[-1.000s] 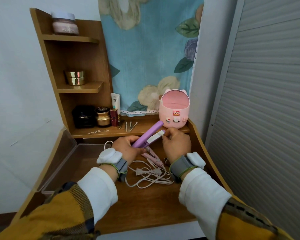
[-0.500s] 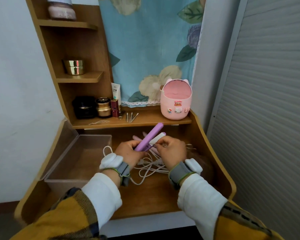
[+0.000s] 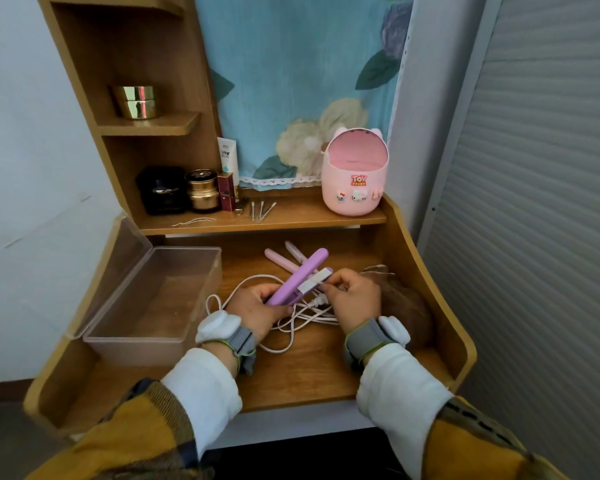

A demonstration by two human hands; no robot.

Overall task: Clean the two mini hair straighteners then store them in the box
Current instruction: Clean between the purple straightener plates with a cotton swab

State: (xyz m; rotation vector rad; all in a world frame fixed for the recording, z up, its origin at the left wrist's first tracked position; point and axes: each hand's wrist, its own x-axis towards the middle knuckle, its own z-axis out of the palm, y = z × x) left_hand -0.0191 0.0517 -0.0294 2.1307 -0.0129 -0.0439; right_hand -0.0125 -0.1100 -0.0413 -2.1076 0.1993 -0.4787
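My left hand (image 3: 257, 306) grips the handle end of a purple mini hair straightener (image 3: 300, 275), which points up and to the right with its jaws apart and the white plate showing. Fingers of my right hand (image 3: 355, 299) pinch a thin white cotton swab (image 3: 328, 286) against the lower plate. A pink mini hair straightener (image 3: 280, 260) lies on the desk just behind the purple one. White cords (image 3: 302, 320) tangle under both hands. The clear plastic box (image 3: 153, 336) stands open at the left, its lid tipped back.
The shelf above holds a pink bin (image 3: 355, 181), cotton swabs (image 3: 264, 211), a gold jar (image 3: 203, 190), a black jar (image 3: 161, 190) and a tube (image 3: 228, 157). A brown cloth (image 3: 406, 306) lies at the right. Raised desk sides (image 3: 440, 306) close in both flanks.
The view has tilted down, so the pink straightener now shows behind the purple one. Both hands keep their hold, and the right hand has shifted slightly along the plate.
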